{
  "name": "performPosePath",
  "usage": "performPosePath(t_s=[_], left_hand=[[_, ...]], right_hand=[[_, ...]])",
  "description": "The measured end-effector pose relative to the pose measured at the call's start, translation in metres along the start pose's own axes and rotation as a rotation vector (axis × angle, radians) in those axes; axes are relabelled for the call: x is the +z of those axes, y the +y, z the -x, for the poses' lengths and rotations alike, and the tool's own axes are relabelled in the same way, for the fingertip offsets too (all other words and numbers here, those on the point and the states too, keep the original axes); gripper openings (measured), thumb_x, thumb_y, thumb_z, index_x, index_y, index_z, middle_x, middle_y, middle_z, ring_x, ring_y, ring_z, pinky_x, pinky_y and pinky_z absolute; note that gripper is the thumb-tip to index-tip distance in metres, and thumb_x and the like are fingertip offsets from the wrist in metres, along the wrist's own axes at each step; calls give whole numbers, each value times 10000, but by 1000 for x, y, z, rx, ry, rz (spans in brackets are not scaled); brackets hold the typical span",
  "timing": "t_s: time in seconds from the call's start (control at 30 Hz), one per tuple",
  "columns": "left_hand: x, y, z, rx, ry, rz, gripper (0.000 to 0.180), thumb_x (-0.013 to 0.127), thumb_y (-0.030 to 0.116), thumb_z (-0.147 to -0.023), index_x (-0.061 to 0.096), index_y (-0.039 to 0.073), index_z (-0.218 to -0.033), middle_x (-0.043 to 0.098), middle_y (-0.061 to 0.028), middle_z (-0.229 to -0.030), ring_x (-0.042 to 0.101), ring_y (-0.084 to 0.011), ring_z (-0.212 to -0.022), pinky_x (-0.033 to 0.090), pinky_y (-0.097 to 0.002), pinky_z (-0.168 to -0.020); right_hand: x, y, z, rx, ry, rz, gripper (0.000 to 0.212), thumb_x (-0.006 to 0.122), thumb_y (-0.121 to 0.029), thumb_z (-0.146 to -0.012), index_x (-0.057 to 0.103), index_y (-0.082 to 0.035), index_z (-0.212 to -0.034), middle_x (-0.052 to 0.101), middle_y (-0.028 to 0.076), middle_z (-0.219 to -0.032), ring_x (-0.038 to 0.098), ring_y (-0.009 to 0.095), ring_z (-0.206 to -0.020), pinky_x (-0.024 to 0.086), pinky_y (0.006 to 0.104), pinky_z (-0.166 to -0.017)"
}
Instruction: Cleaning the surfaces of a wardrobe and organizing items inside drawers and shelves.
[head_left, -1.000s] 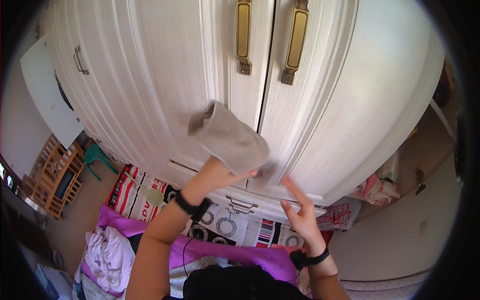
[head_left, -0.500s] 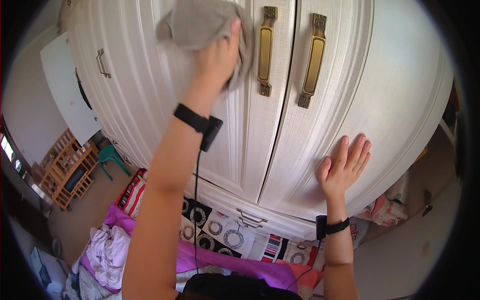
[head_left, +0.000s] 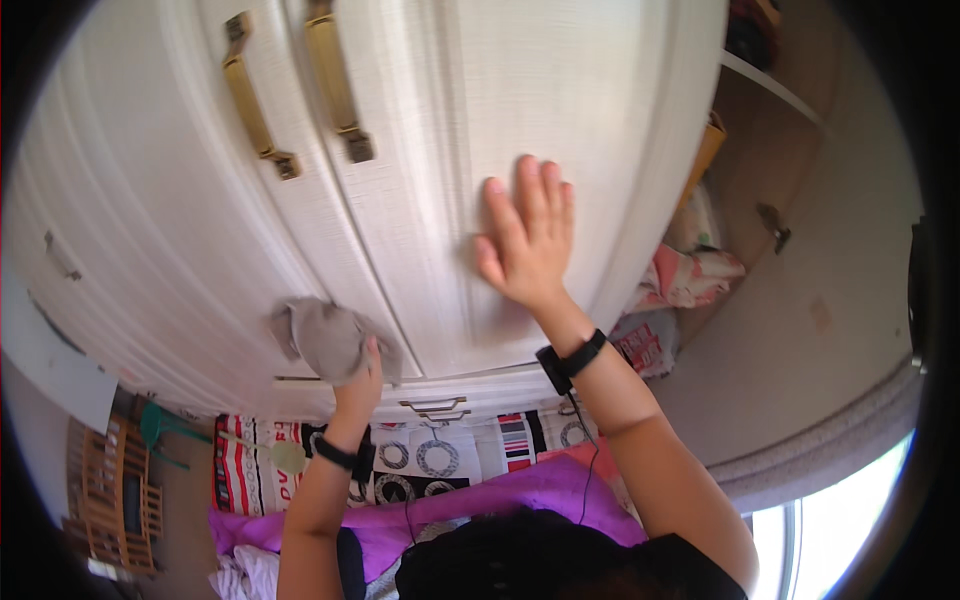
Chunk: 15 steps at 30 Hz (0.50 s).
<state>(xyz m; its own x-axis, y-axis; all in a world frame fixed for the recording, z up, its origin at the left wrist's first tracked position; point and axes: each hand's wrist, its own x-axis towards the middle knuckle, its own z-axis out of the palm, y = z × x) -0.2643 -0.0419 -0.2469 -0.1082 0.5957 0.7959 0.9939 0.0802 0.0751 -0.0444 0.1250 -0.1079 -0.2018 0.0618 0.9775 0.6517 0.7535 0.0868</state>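
A grey cloth (head_left: pixel 325 338) is in my left hand (head_left: pixel 362 388), pressed against the lower part of a white panelled cabinet door (head_left: pixel 200 200). The cloth hides most of my fingers; one lies over its right edge. My right hand (head_left: pixel 530 240) lies flat on the neighbouring white door (head_left: pixel 430 120), fingers stretched out, holding nothing. Two brass handles, a left one (head_left: pixel 255 100) and a right one (head_left: pixel 336 85), flank the gap between these doors. Each wrist wears a black band, the left band (head_left: pixel 340 456) and the right band (head_left: pixel 575 362), with a small box and cable.
Below the doors is a drawer with a handle (head_left: pixel 433 405). Patterned bedding (head_left: pixel 430 450) and a purple cloth (head_left: pixel 510 490) lie beneath. At the right, an open cabinet compartment (head_left: pixel 770 130) holds bags. A green stool (head_left: pixel 155 425) and a wooden rack (head_left: pixel 115 500) stand left.
My left hand has brought the grey cloth from high on the door down near its bottom edge. The view has turned right. My right hand still rests flat on its door.
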Motion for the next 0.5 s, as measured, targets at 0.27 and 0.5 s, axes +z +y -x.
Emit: performPosePath(t_s=[0.27, 0.5], left_hand=[[-85, 80, -66, 130, -264, 663, 412, 680, 191, -790, 577, 20, -1151, 573, -172, -1189, 527, -342, -1118, 405, -405, -955], [-83, 86, -160, 408, -333, 797, 468, 700, 185, -744, 586, 61, -1180, 536, -184, -1244, 526, -359, -1133, 419, -433, -949]], right_hand=[[-46, -56, 29, -4, -366, -1076, 483, 560, -427, -866, 566, -85, -1207, 477, 187, -1284, 414, 358, -1229, 306, 467, -1026], [-79, -11, -52, 190, -11, -848, 214, 693, -70, -792, 671, -84, -1004, 559, 132, -1078, 569, 251, -986, 478, 317, -809]])
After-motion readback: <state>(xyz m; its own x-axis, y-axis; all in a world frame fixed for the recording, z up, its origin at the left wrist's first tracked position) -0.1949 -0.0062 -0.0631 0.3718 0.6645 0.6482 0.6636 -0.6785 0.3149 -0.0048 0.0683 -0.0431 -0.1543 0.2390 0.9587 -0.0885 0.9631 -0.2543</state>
